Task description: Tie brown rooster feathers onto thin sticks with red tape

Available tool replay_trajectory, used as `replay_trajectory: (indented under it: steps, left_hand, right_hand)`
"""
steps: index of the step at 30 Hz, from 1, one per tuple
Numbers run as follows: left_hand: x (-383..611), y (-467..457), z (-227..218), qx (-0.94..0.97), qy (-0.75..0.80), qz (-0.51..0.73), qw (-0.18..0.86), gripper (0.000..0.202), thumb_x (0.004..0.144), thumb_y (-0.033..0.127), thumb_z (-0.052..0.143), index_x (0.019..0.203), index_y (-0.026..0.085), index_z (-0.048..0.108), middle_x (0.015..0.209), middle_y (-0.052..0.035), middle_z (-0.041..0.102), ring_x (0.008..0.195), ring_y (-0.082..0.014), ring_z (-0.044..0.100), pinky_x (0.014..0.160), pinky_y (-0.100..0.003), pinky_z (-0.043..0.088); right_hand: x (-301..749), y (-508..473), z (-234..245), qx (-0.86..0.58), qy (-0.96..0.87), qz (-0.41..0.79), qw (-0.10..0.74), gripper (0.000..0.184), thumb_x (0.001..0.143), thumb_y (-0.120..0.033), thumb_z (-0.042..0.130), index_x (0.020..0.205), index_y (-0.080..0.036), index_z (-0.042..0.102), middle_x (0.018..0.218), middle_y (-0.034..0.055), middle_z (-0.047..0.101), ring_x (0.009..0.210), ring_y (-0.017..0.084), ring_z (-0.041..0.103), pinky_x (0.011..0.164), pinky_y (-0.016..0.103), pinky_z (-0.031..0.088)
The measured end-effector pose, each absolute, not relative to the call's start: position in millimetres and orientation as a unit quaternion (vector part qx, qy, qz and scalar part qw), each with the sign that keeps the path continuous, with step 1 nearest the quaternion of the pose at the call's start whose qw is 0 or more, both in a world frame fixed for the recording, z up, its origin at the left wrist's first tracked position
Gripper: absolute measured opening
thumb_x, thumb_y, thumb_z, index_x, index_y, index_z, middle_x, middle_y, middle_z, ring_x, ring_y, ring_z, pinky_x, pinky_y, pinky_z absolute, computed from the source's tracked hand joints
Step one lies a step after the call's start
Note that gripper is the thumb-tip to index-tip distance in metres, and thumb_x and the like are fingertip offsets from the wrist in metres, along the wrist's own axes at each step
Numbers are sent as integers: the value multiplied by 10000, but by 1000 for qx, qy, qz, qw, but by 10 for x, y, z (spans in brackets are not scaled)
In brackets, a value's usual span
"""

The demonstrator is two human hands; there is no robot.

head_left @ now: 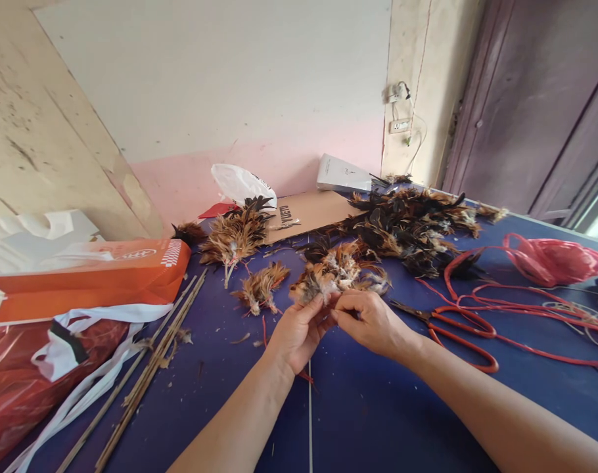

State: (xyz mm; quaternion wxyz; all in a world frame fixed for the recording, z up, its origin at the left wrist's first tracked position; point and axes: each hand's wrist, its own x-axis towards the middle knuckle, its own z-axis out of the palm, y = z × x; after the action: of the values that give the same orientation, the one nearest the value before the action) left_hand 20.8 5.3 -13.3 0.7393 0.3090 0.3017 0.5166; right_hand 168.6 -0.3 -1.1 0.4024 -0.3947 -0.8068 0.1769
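Note:
Brown and grey feathers form a small bunch, gripped at its base by my left hand. My right hand is closed in a pinch against the left fingertips; what lies in that pinch is hidden. A bit of red string shows below my left hand. Left of the hands lies a small tied feather bundle. Behind it is a larger feather bunch on a stick. Scissors with orange-red handles rest open by my right wrist.
A large feather pile lies at the back right, near a roll of pink-red plastic string with loose strands. Thin sticks lie at left beside an orange bag. Cardboard and a white box are by the wall.

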Motion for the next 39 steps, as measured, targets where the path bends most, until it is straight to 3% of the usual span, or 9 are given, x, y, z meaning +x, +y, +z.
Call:
replay_trajectory:
  steps: [4, 7, 12, 16, 20, 27, 30, 34, 39]
  left_hand:
    - [193, 46, -113, 305, 315, 521, 732, 133, 706, 183, 637, 822, 124, 665, 871, -80, 678, 865, -171, 603, 705, -240, 461]
    - [204, 23, -91, 317, 328, 515, 726, 162, 704, 192, 641, 848, 124, 665, 891, -89, 675, 877, -179, 601, 692, -239, 463]
    - [201, 21, -67, 353, 332, 513, 709, 168, 678, 227, 663, 808, 122, 676, 873, -93, 674, 855, -177, 600, 691, -236, 451]
    - [196, 22, -72, 474, 352, 515, 621, 222, 677, 300, 655, 834, 147, 685, 787, -65, 677, 731, -162, 599, 661, -247, 434]
    - [206, -10, -72, 607, 369, 480, 514, 104, 635, 251, 683, 657, 151, 699, 584, -10, 631, 567, -113, 527, 575, -210, 382]
    - [213, -101, 73, 630, 326, 420, 566, 75, 618, 235, 690, 593, 164, 684, 553, -13, 615, 565, -123, 515, 587, -225, 382]
    - [197, -112, 108, 647, 310, 405, 567, 114, 659, 268, 661, 646, 160, 694, 592, -29, 628, 562, -117, 511, 579, -220, 380]
    - [177, -86, 45, 658, 322, 388, 559, 176, 680, 307, 639, 668, 140, 695, 594, -40, 617, 578, -124, 518, 598, -224, 390]
    - [181, -47, -50, 622, 339, 403, 579, 179, 658, 311, 661, 677, 133, 669, 586, -38, 605, 545, -117, 520, 578, -222, 396]
  right_hand:
    - [1763, 67, 14, -455, -716, 257, 463, 273, 767, -311, 462, 544, -154, 475, 496, -39, 388, 477, 66, 333, 442, 195, 277]
    - [1805, 139, 2, -473, -644, 312, 513, 228, 750, -372, 495, 698, -155, 540, 548, -37, 450, 486, 71, 372, 452, 193, 312]
    - [1790, 175, -32, -468, -634, 362, 498, 245, 727, -379, 533, 746, -141, 588, 589, -15, 520, 516, 83, 442, 486, 202, 362]
    - [1760, 133, -4, -417, -649, 429, 471, 300, 675, -366, 604, 871, -139, 607, 724, 20, 611, 625, 122, 542, 582, 232, 435]
    - [1779, 78, 67, -380, -692, 445, 422, 222, 661, -320, 615, 791, -142, 599, 663, -3, 589, 587, 112, 521, 534, 214, 409]
    - [1962, 23, 267, -272, -708, 567, 320, 188, 660, -320, 603, 696, -136, 593, 647, 13, 602, 608, 122, 530, 589, 237, 414]
    - [1999, 35, 261, -248, -684, 597, 338, 249, 692, -363, 580, 728, -118, 609, 635, 29, 604, 603, 125, 542, 593, 244, 413]
    - [1952, 65, 160, -300, -663, 580, 366, 284, 736, -377, 560, 861, -126, 607, 509, -16, 564, 430, 87, 476, 462, 212, 364]
    - [1911, 104, 86, -348, -678, 521, 385, 256, 736, -385, 557, 770, -140, 623, 523, -15, 584, 447, 103, 505, 469, 218, 393]
